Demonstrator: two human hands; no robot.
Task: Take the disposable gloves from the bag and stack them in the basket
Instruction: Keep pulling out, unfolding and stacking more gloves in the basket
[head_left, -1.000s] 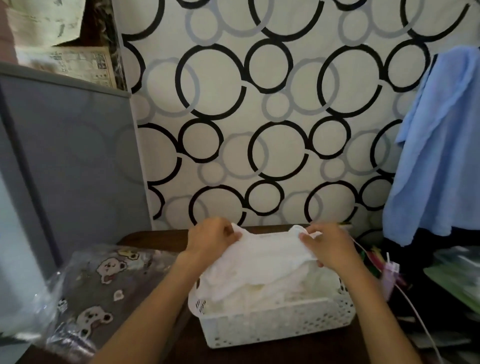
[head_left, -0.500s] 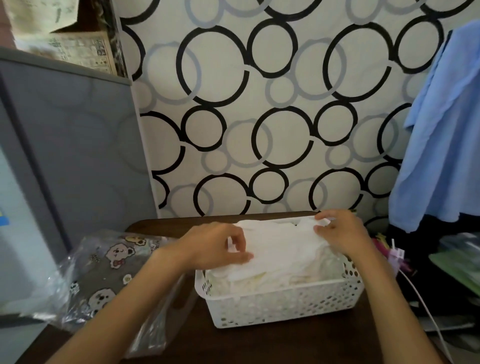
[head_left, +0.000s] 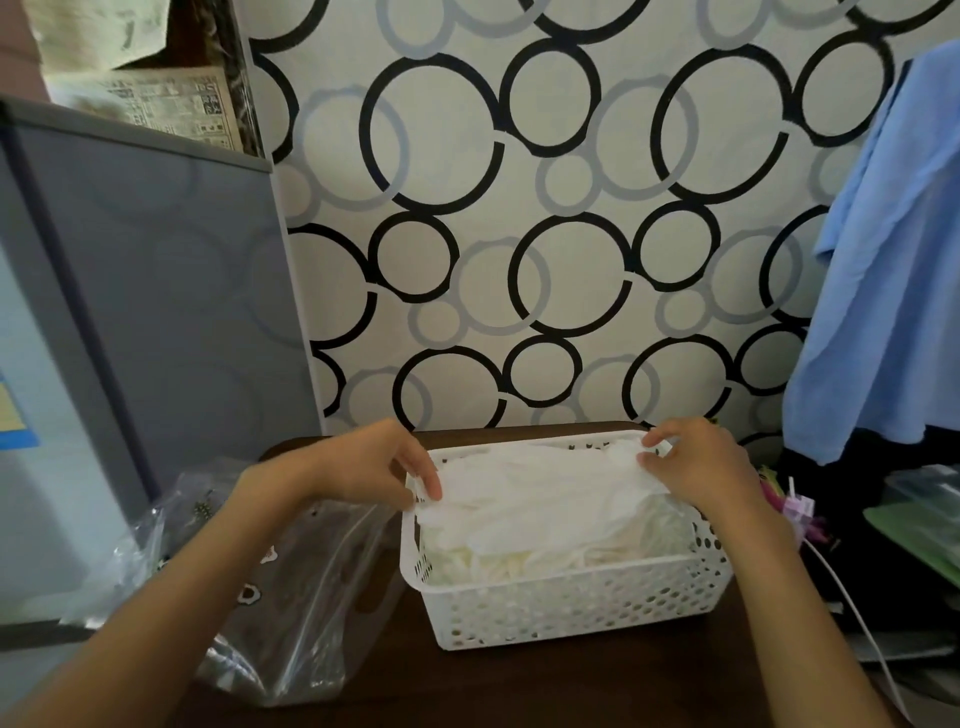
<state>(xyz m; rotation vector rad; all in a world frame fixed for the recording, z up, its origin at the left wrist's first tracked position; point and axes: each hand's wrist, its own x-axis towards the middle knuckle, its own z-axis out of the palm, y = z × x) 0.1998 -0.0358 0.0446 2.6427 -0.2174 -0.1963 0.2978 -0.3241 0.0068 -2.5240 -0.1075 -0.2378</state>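
One pile of white disposable gloves (head_left: 545, 514) lying in the single white perforated basket (head_left: 571, 608), individual gloves too crumpled to count. Top glove is being pinched at both ends: left hand (head_left: 374, 467) pinching its near-left corner, right hand (head_left: 701, 462) pinching its far-right corner at the basket rim. One clear bag (head_left: 291, 613) with bear print lying just outside the left wrist, mouth toward the basket. Versus half a second ago, both hands are sitting further apart and the glove is lying flatter and lower. Dark table (head_left: 571, 691) showing bare room in front of the basket; blue cloth (head_left: 893, 291) hanging beyond the right hand
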